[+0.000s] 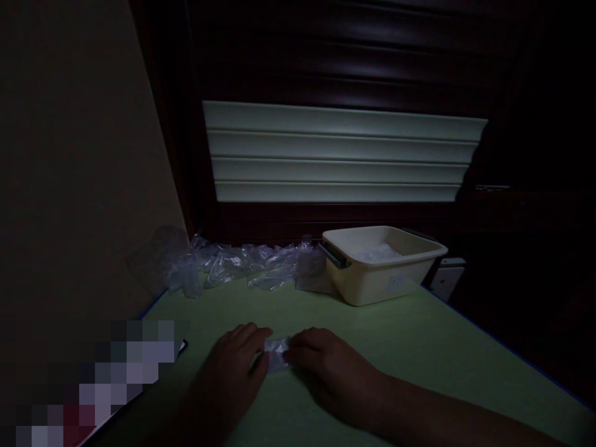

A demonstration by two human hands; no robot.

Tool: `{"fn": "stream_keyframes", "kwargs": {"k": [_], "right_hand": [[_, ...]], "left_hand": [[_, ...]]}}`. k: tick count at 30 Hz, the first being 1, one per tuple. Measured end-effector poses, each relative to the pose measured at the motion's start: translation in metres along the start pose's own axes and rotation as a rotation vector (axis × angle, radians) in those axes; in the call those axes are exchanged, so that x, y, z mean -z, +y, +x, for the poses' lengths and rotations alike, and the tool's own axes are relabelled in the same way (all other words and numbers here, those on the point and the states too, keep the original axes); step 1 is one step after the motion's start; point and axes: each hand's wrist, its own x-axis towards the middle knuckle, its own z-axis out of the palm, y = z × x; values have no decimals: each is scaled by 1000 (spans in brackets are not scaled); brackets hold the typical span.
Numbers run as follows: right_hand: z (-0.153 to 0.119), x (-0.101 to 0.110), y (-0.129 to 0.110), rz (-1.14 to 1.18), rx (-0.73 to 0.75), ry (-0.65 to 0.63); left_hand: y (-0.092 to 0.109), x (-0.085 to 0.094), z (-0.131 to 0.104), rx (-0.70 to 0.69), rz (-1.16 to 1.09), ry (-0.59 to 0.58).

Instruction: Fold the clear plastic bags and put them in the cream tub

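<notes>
A small, clear plastic packet (pixel 278 356) lies low over the green table, between my two hands. My left hand (pixel 239 363) curves round its left edge, index finger above and thumb below. At the packet's right edge, the closed fingers of my right hand (pixel 328 366) grip it. Dim light and my fingers hide what, if anything, is inside the packet.
Crumpled clear plastic bags (pixel 251 264) are heaped along the back of the table (pixel 261 307). A cream tub (pixel 386 282) with dark handles stands at the back right, with clear plastic inside. A pixelated flat item (pixel 125 379) lies at the left edge.
</notes>
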Motion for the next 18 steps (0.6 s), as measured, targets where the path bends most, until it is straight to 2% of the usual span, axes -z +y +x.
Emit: {"fn": "stream_keyframes", "kwargs": {"k": [3,6,10,18], "right_hand": [[-1,-1,0,-86,-14,-35],[-2,-1,-2,-117,-18,-18],[-3,4,-9,-116,53,2],[-4,10,-13,-146,97,-37]], "left_hand": [[5,4,1,-160,85,-24],[12,10,1,-270,56,-36],[18,16,0,-258,-70,-41],[18,17,1,-232,-24,-19]]}}
